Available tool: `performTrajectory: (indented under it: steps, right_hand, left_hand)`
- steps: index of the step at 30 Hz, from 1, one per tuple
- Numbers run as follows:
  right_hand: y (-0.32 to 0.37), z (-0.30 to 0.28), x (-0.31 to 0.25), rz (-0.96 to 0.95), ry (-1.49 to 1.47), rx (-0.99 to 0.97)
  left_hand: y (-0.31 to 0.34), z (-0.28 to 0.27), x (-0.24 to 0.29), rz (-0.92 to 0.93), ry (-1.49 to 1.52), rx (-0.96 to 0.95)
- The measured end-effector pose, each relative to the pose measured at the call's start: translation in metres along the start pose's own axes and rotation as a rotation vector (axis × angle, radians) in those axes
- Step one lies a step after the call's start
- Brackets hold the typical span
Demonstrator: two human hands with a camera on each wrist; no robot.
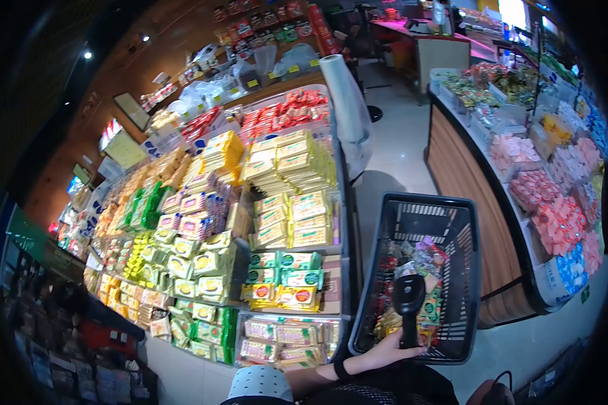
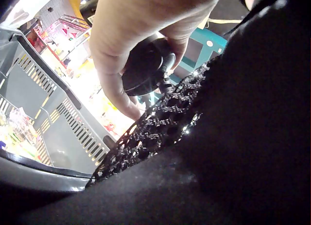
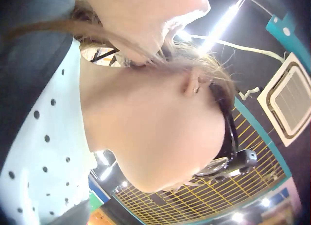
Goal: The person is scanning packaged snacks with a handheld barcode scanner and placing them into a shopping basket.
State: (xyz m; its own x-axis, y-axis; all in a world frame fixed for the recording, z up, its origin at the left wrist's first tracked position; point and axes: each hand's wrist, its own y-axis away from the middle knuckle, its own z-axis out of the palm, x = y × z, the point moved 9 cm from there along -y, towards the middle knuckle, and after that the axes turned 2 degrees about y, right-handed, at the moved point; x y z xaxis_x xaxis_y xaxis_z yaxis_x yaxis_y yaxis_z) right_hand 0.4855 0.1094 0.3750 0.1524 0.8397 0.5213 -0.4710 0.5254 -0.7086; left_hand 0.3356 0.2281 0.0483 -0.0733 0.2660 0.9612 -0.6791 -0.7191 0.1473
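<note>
My left hand (image 1: pixel 384 354) grips the black handle (image 1: pixel 409 295) of a dark shopping basket (image 1: pixel 428 198). In the left wrist view its fingers curl round the black handle (image 2: pixel 143 67), close to a black mesh garment (image 2: pixel 163 115). Several small packaged snacks (image 1: pixel 417 262) lie in the basket, and its slotted side wall (image 2: pixel 60 96) shows in the left wrist view. My right hand (image 3: pixel 146 21) is raised beside the person's neck and hair (image 3: pixel 141 96); its fingers are mostly hidden.
To the left, a tiered stand holds stacked packaged biscuits (image 1: pixel 290 162) and green and yellow packets (image 1: pixel 284 277). A roll of plastic bags (image 1: pixel 341 101) stands at its corner. On the right is a wood-panelled counter (image 1: pixel 466 196) with wrapped sweets (image 1: pixel 557 219). Tiled floor (image 1: pixel 398 135) runs between them.
</note>
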Motion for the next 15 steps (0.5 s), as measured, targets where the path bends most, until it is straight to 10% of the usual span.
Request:
performTrajectory:
  steps: [15]
  right_hand:
    - [-0.002, -0.014, -0.005, -0.062, 0.073, 0.024]
  left_hand:
    - [-0.004, -0.006, -0.002, -0.040, 0.026, 0.005]
